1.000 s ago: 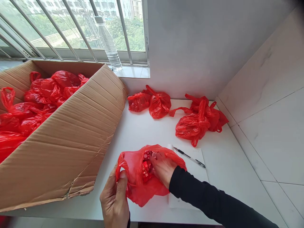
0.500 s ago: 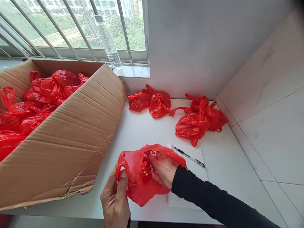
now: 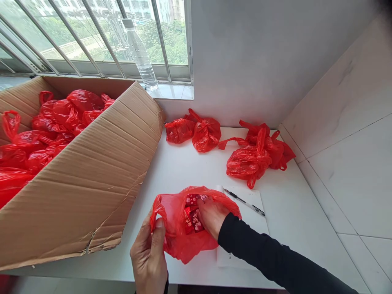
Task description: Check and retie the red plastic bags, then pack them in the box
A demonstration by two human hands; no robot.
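Note:
An opened red plastic bag (image 3: 180,241) sits near the table's front edge, its mouth facing up. My left hand (image 3: 150,249) pinches the bag's left rim between thumb and fingers. My right hand (image 3: 214,216) reaches into the mouth from the right, among small red packets (image 3: 194,218) with pale printed patterns. The right fingertips are hidden by packets and plastic, so what they hold cannot be made out. Partly beneath the bag lies white paper (image 3: 254,226), with a black pen (image 3: 243,201) on it.
A large cardboard box (image 3: 92,175) full of tied red bags (image 3: 61,114) stands on the left. More tied red bags (image 3: 206,134) sit along the wall, with another cluster (image 3: 254,155) at the back right. A water bottle (image 3: 141,55) stands on the windowsill.
My right hand has shifted slightly right inside the bag, and more of the red packets now show. The left hand keeps its hold on the rim.

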